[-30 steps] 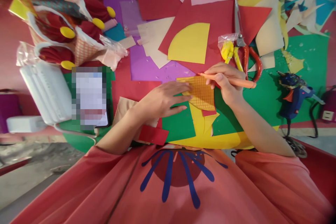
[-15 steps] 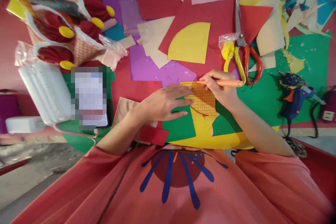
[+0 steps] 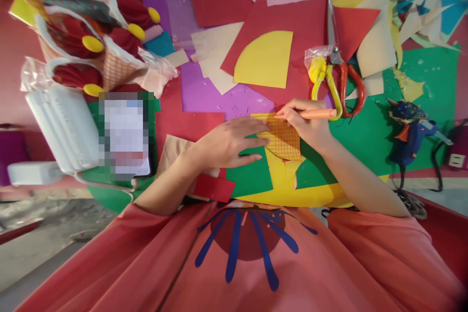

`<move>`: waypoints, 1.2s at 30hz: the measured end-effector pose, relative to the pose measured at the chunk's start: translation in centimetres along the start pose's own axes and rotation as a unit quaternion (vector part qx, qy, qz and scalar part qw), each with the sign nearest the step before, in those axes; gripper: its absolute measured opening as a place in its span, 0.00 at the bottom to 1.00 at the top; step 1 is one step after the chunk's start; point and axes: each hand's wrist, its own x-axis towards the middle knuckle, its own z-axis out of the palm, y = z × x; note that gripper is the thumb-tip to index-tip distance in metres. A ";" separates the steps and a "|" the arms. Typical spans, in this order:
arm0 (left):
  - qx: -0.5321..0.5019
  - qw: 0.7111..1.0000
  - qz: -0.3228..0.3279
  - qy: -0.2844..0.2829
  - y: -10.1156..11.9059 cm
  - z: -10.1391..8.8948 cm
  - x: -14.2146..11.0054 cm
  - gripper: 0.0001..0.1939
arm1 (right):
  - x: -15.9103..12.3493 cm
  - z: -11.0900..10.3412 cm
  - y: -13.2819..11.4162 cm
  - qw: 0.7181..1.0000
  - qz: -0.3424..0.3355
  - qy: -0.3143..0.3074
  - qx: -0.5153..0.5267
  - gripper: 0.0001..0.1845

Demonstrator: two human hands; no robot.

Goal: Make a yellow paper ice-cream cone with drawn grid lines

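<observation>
An orange marker (image 3: 318, 114) is pinched in my right hand (image 3: 309, 122), its tip touching a yellow paper piece (image 3: 285, 141) near the top edge. Crossing orange lines form a grid over most of that piece. My left hand (image 3: 230, 144) lies flat with fingers apart, the fingertips on the piece's left side. Under it are green paper (image 3: 248, 175) and a larger yellow sheet (image 3: 303, 197). Beyond my hands, a plain yellow quarter-circle (image 3: 265, 61) rests on red paper.
Red-handled scissors (image 3: 353, 90) and a yellow-handled tool (image 3: 331, 90) lie right of centre. A blue glue gun (image 3: 405, 139) with a cord is farther right. At left are a phone (image 3: 126, 136), a white device (image 3: 64, 129) and several paper cones with red filling (image 3: 122, 61).
The marker's back end has shifted slightly left and up, with its tip still near the top edge. My left hand stays in place.
</observation>
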 end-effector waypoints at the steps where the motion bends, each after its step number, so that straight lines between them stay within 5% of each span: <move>1: -0.001 1.000 -0.001 -0.001 0.0 0.0 0.0 0.16 | 0.0 0.0 0.0 1.000 0.005 0.004 0.000 0.14; 15: -0.007 1.000 -0.005 -0.002 0.0 0.0 -0.1 0.16 | 0.0 0.1 0.0 1.000 0.013 -0.004 0.021 0.15; 24: 0.017 0.999 -0.025 0.022 -0.4 0.2 -0.3 0.17 | -0.8 0.1 0.3 0.992 0.001 0.100 0.082 0.14; 30: 0.019 0.997 -0.064 0.025 -0.5 0.0 -0.3 0.19 | -0.4 -0.2 -0.1 0.998 -0.049 0.028 0.030 0.08; 36: 0.030 0.997 -0.070 0.029 -0.4 -0.2 -0.2 0.20 | -0.5 0.0 0.5 0.993 0.016 0.025 0.111 0.11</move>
